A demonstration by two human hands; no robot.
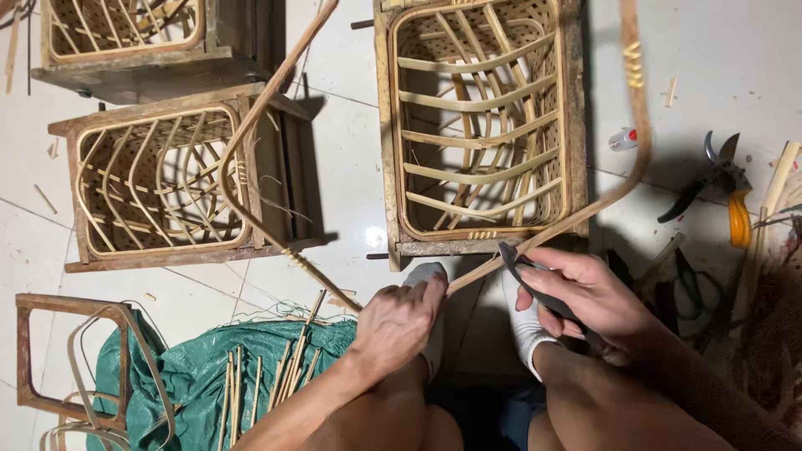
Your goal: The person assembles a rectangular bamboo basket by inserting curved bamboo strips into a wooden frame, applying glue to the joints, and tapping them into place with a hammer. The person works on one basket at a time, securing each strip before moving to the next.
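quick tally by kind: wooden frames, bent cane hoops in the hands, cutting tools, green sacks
Wooden frames: 4 (top left, left middle, centre, empty one bottom left)
Bent cane hoop, held by left hand: 1
Cutting tools: 2 (knife in right hand, pruning shears)
Green sack: 1
Total: 8

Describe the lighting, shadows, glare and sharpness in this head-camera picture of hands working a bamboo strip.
Head view: light from the left throws hard dark shadows right of the wooden frames; a small glare spot shines on the floor tile; left hand, right hand and the bamboo strip look sharp; the bottom edge sits in deep shade.
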